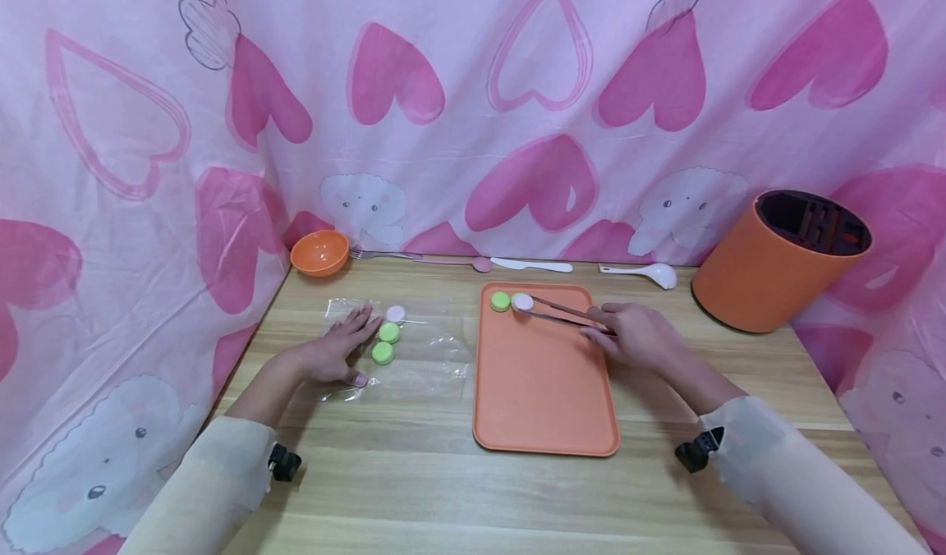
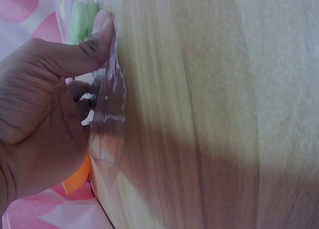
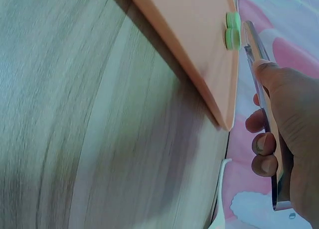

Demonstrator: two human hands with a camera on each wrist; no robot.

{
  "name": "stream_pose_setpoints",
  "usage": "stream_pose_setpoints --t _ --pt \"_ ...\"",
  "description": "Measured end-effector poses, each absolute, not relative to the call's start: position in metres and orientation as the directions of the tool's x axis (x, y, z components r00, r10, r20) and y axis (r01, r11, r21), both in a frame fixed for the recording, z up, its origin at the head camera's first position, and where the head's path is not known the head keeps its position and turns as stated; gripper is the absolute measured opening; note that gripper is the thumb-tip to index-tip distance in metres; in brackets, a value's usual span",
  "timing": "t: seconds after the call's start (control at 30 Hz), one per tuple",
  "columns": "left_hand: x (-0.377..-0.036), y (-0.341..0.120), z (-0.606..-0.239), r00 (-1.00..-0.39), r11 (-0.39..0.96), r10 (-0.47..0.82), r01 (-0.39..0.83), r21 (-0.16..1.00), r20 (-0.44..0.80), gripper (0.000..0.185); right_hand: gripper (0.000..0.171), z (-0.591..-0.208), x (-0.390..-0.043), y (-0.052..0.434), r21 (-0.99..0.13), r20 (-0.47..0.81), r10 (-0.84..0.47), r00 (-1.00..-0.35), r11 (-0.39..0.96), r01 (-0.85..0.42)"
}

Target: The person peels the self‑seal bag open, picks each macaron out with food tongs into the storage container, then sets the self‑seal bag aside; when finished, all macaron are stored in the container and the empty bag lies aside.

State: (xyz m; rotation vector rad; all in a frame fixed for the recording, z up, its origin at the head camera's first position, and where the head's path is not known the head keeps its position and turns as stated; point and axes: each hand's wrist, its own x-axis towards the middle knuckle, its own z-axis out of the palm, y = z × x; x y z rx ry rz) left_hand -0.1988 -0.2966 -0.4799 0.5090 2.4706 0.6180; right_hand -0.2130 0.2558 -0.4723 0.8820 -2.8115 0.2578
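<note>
You wear long sleeves of a pale cream colour on both arms, and the cloth looks soft and a little loose. Each sleeve ends at the wrist, so your left hand (image 1: 336,352) and your right hand (image 1: 637,335) are bare. You wear no rings and no gloves. Under each wrist sits a small black device (image 1: 284,462), fixed just at the edge of the cuff; the second one (image 1: 699,449) shows a short black strap. Your nails are short, with no visible colour.

left fingers (image 2: 79,97) behind plastic bag (image 2: 107,119), tongs (image 3: 271,124) tip hidden
</note>
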Motion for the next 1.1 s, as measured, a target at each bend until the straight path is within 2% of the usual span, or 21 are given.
stream_pose_setpoints --t 0.3,0.53,0.8,1.1 --pt "-0.199 -0.300 -0.482 -0.783 0.828 0.462 0.213 0.519 -0.416 0.114 0.030 -0.478 -0.216 0.267 -0.115 0.220 -0.531 -0.818 0.819 -0.563" --pt "-0.197 -0.303 -0.482 -0.771 0.779 0.509 0.223 0.587 -0.383 0.114 0.028 -0.479 -0.217 0.273 -0.112 0.229 -0.525 -0.820 0.823 -0.558" --pt "-0.198 -0.298 -0.481 -0.788 0.830 0.462 0.220 0.513 -0.408 0.112 0.028 -0.483 -0.219 0.279 -0.108 0.223 -0.526 -0.821 0.823 -0.557" --pt "-0.199 -0.296 -0.481 -0.791 0.835 0.454 0.216 0.506 -0.411 0.111 0.024 -0.486 -0.219 0.278 -0.101 0.171 -0.532 -0.829 0.828 -0.552"
